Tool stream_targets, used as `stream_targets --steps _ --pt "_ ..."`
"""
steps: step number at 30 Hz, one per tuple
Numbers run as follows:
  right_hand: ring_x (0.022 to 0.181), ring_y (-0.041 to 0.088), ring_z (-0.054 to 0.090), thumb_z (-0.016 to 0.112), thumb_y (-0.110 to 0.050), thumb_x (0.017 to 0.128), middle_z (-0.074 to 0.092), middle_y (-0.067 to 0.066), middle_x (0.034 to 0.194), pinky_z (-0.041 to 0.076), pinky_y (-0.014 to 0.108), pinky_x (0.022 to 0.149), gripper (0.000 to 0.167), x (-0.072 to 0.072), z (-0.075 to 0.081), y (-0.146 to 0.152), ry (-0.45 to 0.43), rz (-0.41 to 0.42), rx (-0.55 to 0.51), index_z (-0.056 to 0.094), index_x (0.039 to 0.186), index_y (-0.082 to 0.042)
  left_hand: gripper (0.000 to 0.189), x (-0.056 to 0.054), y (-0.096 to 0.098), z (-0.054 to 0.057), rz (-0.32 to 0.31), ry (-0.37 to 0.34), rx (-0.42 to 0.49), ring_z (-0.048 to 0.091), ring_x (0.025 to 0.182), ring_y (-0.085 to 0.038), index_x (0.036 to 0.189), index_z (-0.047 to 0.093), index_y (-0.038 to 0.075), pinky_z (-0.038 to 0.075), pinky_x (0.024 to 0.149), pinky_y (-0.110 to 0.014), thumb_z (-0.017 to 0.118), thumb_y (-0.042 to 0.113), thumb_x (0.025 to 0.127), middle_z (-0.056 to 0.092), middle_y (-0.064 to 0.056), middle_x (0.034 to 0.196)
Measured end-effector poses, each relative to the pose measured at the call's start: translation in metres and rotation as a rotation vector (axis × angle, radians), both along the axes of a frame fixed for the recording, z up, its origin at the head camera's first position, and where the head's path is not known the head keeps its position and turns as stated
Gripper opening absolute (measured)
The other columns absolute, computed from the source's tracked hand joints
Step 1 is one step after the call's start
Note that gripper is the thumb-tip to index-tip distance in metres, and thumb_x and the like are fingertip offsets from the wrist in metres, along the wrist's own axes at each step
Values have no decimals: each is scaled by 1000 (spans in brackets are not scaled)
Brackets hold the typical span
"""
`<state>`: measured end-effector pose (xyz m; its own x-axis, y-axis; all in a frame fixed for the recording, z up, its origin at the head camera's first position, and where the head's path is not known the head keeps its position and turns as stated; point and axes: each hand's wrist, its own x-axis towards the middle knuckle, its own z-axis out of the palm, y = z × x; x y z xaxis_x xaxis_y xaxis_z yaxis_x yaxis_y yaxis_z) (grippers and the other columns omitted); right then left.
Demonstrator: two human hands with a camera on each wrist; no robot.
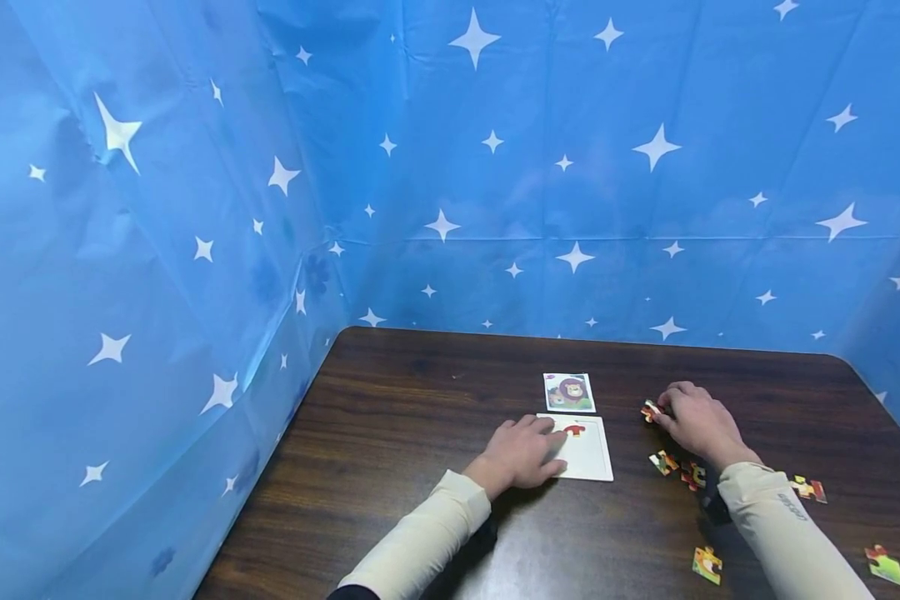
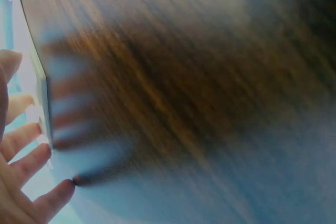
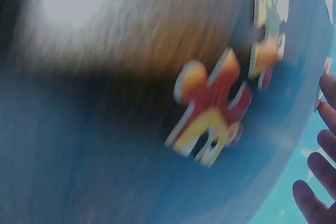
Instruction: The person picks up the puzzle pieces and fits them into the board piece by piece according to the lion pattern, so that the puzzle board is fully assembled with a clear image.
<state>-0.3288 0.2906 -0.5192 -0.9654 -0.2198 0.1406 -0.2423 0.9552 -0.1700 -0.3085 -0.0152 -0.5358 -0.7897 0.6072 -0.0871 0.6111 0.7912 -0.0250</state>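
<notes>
My left hand (image 1: pixel 520 454) rests with spread fingers at the left side of a white puzzle board (image 1: pixel 587 458), fingertips over its edge. A red puzzle piece (image 1: pixel 574 431) lies near the board's top, close by those fingers. In the left wrist view, the fingers (image 2: pixel 31 161) reach along the board's edge (image 2: pixel 41 85). My right hand (image 1: pixel 701 422) pinches a red and white puzzle piece (image 1: pixel 651 411) between thumb and fingers, right of the board. The right wrist view catches this piece (image 3: pixel 327 66) only partly, at the fingertips.
A lion picture card (image 1: pixel 569 392) lies just beyond the board. Nearer than my right hand are two puzzle pieces, one orange and white (image 1: pixel 663 462), one red and yellow (image 1: pixel 693 476). Others lie by my right forearm: yellow (image 1: pixel 707 564), red (image 1: pixel 807 488) and green (image 1: pixel 885 565).
</notes>
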Motion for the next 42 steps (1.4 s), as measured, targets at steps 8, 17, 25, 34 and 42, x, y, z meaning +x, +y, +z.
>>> stream_targets --steps 8,17,25,34,42 --pt "113 46 60 70 -18 94 61 27 128 51 59 83 15 -4 -5 -25 29 65 23 70 97 -4 55 1 2 1 8 4 -9 45 141 -17 151 48 33 47 106 -42 46 57 102 46 5 156" --pt "120 46 57 71 -20 94 59 26 134 50 61 89 12 0 -5 -30 -47 125 -8 74 101 -11 55 0 3 0 13 6 -10 45 141 -17 151 48 34 47 106 -42 46 59 102 46 5 156" --pt "122 44 56 77 -26 90 60 24 134 48 63 95 31 2 -9 -27 -113 160 5 72 117 -13 54 1 1 2 19 9 -13 46 139 -16 150 49 34 47 104 -41 47 58 101 47 6 155" --pt "123 46 55 76 -28 92 58 25 135 47 62 97 25 7 -15 -23 -116 144 -45 73 113 -15 56 3 0 -1 21 -6 -5 44 142 -16 151 47 32 46 107 -41 46 58 102 45 5 157" --pt "122 45 57 75 -24 93 60 25 133 48 61 96 17 9 -14 -24 -67 153 -38 73 105 -13 58 0 -3 -4 37 29 5 43 142 -16 152 46 32 43 110 -40 47 59 101 45 5 156"
